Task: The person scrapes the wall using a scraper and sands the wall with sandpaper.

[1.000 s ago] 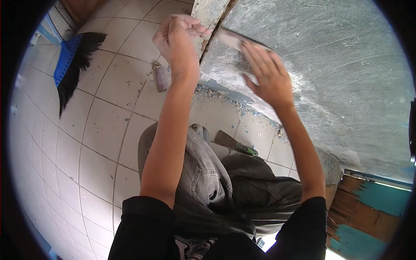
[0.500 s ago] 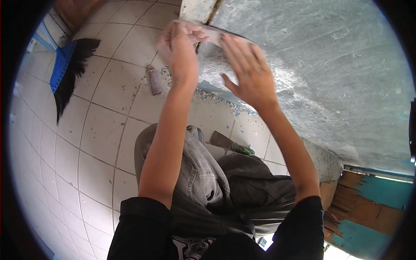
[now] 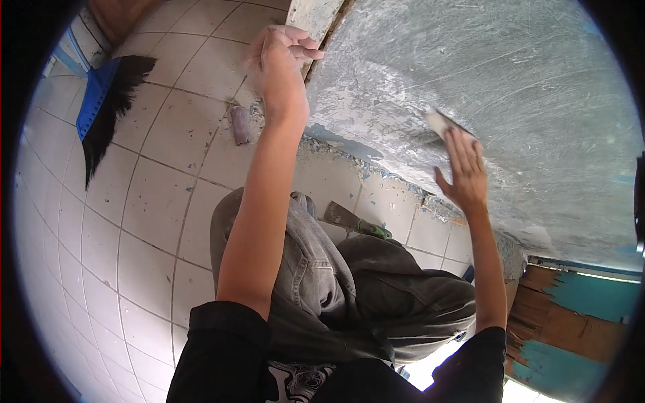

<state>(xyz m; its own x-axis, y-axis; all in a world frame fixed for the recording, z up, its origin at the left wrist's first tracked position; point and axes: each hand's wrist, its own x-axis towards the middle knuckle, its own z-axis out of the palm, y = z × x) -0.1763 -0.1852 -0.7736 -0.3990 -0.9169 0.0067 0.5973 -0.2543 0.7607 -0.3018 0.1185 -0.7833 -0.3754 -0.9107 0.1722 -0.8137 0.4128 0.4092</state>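
Note:
My right hand [image 3: 467, 176] presses a pale strip of sandpaper [image 3: 440, 124] flat on the scuffed grey wall [image 3: 537, 127], fingers laid over its lower end. The strip's far end sticks out beyond the fingertips. At the wall's left edge, my left hand [image 3: 281, 57] is raised beside the pale frame [image 3: 310, 17], with its fingers curled and slightly blurred. Its palm side is partly hidden, and I cannot make out anything in it.
A scraper with a green and black handle [image 3: 373, 229] lies on the tiles by my knees. A purplish roll [image 3: 240, 125] lies among paint chips. The blue broom [image 3: 97, 94] is at the left, peeling teal boards [image 3: 578, 329] at the lower right.
My right hand has slid the sandpaper down and to the right, away from the wall's left edge. My left hand stays near the frame, with only slight movement.

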